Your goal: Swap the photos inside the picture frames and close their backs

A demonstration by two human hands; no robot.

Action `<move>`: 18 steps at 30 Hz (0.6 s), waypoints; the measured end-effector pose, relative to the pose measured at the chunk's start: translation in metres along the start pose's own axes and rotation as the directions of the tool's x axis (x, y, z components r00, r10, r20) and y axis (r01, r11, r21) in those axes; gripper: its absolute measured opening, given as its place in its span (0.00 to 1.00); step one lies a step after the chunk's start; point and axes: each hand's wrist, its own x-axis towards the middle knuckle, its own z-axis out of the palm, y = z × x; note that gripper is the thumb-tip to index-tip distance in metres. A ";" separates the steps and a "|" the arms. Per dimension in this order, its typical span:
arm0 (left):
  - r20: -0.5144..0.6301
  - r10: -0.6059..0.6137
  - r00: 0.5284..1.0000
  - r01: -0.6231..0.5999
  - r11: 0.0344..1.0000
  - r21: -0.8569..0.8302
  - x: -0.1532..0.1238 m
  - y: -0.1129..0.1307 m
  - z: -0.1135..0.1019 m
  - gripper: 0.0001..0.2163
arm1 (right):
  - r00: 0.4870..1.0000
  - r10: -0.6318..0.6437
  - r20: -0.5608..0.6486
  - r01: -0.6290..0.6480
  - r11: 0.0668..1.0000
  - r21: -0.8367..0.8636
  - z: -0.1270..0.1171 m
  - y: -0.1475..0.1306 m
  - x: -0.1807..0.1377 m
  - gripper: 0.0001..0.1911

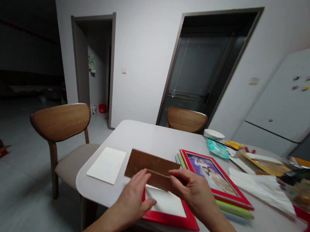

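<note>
brown board [153,161], long axis crosswise, tilted over red frame [172,219], right fingers [182,173] pinching its edge, left fingers [139,176] half-spread before it

The left hand [134,192] and right hand [195,188] are bare, as are the left forearm [102,222] and right forearm [228,230] as far as they show. The fingers [139,178] look slender, with rounded tips; the wrists [117,212] are slim, each forearm smooth and gently tapered. Nail detail is too small to tell.
</note>
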 end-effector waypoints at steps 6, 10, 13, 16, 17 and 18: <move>0.118 -0.112 0.987 0.111 0.994 0.019 0.003 -0.013 0.032 0.34 | 0.998 -0.038 -0.058 0.030 0.992 -0.126 0.001 0.020 -0.002 0.11; 0.139 -0.123 0.983 0.119 0.992 0.037 0.001 -0.012 0.030 0.33 | 0.982 -0.001 -0.190 -0.029 0.988 -0.152 -0.011 0.025 0.007 0.14; 0.138 -0.106 0.985 0.100 0.994 0.054 -0.001 -0.008 0.030 0.33 | 0.958 0.140 -0.251 -0.174 0.977 -0.120 -0.024 0.032 0.017 0.17; 0.178 -0.121 0.977 0.110 0.991 0.071 -0.002 -0.006 0.035 0.34 | 0.960 0.229 -0.160 -0.249 0.961 -0.118 -0.031 0.043 0.022 0.19; 0.195 -0.137 0.971 0.124 0.989 0.080 -0.002 -0.006 0.037 0.34 | 0.965 0.245 -0.092 -0.256 0.957 -0.135 -0.030 0.047 0.021 0.18; 0.208 -0.151 0.966 0.135 0.987 0.090 -0.003 -0.006 0.039 0.33 | 0.967 0.254 -0.021 -0.254 0.954 -0.158 -0.027 0.050 0.019 0.18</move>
